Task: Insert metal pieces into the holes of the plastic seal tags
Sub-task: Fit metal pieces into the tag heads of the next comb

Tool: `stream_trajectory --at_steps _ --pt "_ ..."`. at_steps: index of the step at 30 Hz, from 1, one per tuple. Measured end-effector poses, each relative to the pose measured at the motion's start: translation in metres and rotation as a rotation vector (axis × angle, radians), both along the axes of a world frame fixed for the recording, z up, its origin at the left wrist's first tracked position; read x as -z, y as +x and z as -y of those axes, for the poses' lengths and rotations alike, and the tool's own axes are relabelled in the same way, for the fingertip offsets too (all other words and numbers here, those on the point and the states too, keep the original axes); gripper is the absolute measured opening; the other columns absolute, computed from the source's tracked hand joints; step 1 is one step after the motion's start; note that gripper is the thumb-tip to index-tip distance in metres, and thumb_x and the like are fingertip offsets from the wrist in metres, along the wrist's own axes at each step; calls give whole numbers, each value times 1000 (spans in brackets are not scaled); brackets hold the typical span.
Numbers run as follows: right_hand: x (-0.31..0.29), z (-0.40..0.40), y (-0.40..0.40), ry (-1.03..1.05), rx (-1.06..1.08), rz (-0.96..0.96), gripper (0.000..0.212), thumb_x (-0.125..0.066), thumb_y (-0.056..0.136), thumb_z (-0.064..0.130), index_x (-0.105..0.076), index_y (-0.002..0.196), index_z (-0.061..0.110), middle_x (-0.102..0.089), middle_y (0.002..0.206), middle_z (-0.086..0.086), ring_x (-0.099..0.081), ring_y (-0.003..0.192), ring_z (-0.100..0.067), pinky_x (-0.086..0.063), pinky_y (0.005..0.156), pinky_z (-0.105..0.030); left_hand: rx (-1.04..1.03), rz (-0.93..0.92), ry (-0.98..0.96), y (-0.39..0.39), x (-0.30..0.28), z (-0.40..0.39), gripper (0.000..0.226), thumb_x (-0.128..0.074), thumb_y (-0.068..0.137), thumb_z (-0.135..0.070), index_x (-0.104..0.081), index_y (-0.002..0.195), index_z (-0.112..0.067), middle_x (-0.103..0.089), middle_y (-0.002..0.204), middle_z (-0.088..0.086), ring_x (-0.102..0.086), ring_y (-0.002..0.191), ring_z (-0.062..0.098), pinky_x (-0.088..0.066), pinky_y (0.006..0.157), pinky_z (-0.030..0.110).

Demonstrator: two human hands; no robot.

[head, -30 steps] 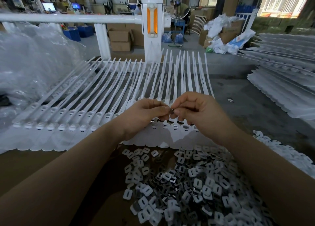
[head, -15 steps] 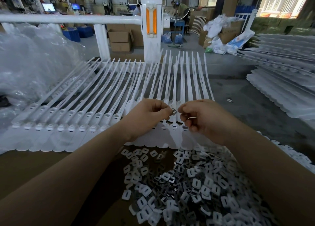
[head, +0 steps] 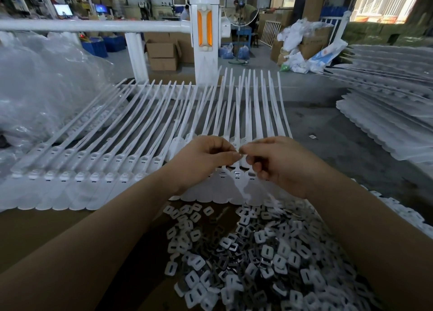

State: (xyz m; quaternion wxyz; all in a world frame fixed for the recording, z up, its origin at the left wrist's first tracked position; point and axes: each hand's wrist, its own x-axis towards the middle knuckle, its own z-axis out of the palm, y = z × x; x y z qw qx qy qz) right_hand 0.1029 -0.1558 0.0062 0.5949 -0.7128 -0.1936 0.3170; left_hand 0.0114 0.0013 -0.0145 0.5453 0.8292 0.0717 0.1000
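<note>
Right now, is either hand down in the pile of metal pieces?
No: both the left hand and the right hand are raised over the row of seal tags, fingertips meeting, with the pile of metal pieces lying below them.

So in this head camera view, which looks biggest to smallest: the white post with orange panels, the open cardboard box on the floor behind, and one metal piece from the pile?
1. White post with orange panels.
2. Open cardboard box.
3. One metal piece, though nearest the camera, looks smallest.
</note>
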Motion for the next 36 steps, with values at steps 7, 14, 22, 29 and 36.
stream_trajectory --at_steps 7,14,22,29,36 --pt "-8 -8 12 141 428 -205 35 -30 94 -16 -61 87 -1 -56 76 -11 -53 65 -16 -53 65 -24 -8 -157 91 16 -10 11 15 -73 86 -31 -71 83 -16 -64 73 -6 -54 61 2 -41 50 11" --pt "12 5 28 313 539 -93 29 -48 92 -12 -66 89 9 -71 87 -8 -69 76 -14 -56 63 -20 37 -320 238 44 -20 29 15 -79 79 -35 -76 83 -21 -71 86 -3 -60 69 3 -43 46 13" --pt "18 3 31 369 554 -90 21 -56 92 -8 -67 92 10 -73 87 -6 -71 79 -14 -57 64 -20 18 -463 306 58 -19 36 32 -82 71 -40 -76 91 -16 -70 94 3 -64 85 18 -49 62 27" --pt "20 4 31 377 534 -65 17 -62 90 -4 -67 93 11 -74 91 -7 -71 85 -16 -57 68 -23 36 -545 378 64 -27 40 33 -81 74 -38 -72 91 -11 -68 90 5 -63 78 20 -47 61 26" --pt "21 5 29 400 506 -63 15 -63 90 -3 -66 92 11 -74 90 -7 -71 83 -16 -58 65 -22 79 -632 434 71 -34 43 25 -79 78 -35 -64 81 -15 -61 84 2 -56 73 18 -42 58 27"
